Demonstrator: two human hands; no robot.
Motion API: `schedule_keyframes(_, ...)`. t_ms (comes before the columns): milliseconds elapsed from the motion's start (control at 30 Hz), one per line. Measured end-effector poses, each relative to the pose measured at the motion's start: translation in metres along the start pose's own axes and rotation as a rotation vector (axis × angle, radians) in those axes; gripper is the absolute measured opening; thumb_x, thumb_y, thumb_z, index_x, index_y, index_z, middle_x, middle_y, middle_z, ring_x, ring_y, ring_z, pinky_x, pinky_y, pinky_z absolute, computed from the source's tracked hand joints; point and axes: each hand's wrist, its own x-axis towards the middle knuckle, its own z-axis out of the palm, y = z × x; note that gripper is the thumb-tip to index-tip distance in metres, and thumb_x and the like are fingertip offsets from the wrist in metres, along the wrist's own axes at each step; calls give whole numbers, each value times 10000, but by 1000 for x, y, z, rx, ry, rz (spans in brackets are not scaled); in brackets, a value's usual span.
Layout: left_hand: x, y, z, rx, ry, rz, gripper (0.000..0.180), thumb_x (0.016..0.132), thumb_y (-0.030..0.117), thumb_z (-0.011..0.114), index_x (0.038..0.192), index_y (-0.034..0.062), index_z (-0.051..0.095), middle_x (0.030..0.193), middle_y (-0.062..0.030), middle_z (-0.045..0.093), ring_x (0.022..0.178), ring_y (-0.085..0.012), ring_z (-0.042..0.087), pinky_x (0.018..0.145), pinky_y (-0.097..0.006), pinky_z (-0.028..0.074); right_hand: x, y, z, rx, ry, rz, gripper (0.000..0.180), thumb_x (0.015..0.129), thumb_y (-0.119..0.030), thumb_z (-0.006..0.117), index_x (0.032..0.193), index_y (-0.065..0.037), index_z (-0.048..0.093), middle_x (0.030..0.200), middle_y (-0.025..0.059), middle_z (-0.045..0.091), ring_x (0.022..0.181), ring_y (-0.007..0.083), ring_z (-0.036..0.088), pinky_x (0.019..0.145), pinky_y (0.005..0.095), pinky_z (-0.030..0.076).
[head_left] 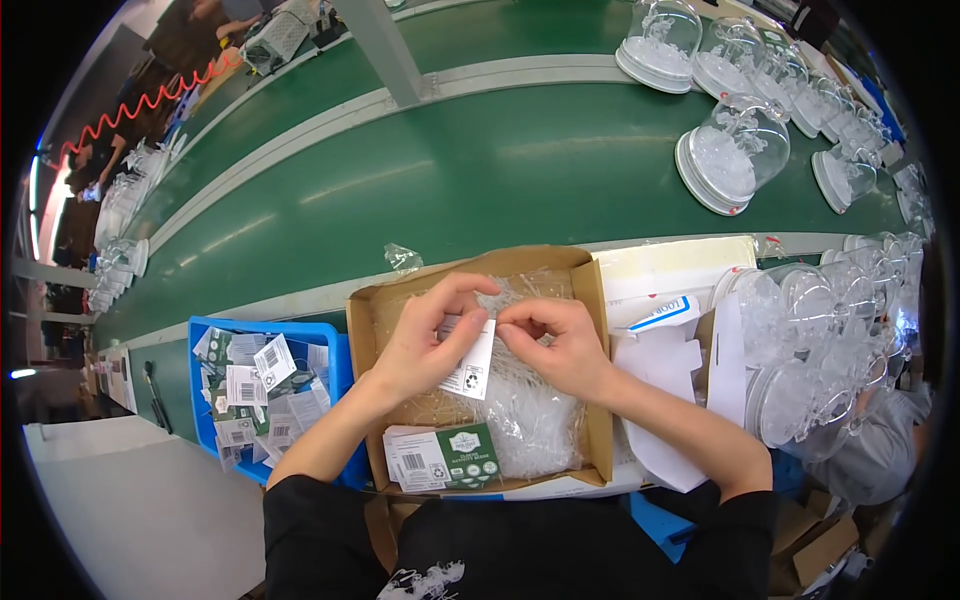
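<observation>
Between the thumb and fingers of my left hand (440,335) is a white card tag (480,372) with a printed label side facing up. The fingertips of my right hand (552,340) are pinched together at the card's upper right edge; what they hold is too small to make out. Both hands are above an open cardboard box (594,375). Inside it lies a bundle of thin clear plastic strands (530,425) in a bag. A fanned stack of cards (412,458), some white and one green, rests in the box's near left corner.
Left of the box, a blue bin (342,350) holds many tags. Clear domes on white bases (735,155) stand on the green conveyor belt (480,170) and crowd the right side. A white carton (655,400) lies right of the box. Crumpled clear plastic (403,258) sits behind it.
</observation>
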Motion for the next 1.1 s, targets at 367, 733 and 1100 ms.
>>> schedule_keyframes(367,0,-8,7,-38,91,-1,101,885,11,514,985,25,510,779,-45,588,685,-104,555,606,-245,445,1,3,0,73,-35,76,113,898,-51,596,986,12,629,776,24,619,649,60,563,573,198,455)
schedule_keyframes(733,4,-8,3,132,-47,154,76,818,44,566,873,6,529,832,-89,571,743,-207,570,679,-315,462,2,5,-4,237,-25,102,285,889,-39,614,1163,-9,542,812,45,649,682,72,588,626,208,482)
schedule_keyframes(1100,3,-8,2,224,46,159,71,836,80,587,837,12,563,930,-95,575,896,-243,539,767,-332,441,-1,4,0,220,-15,43,243,883,39,556,1121,-9,564,899,70,620,725,98,596,639,223,489)
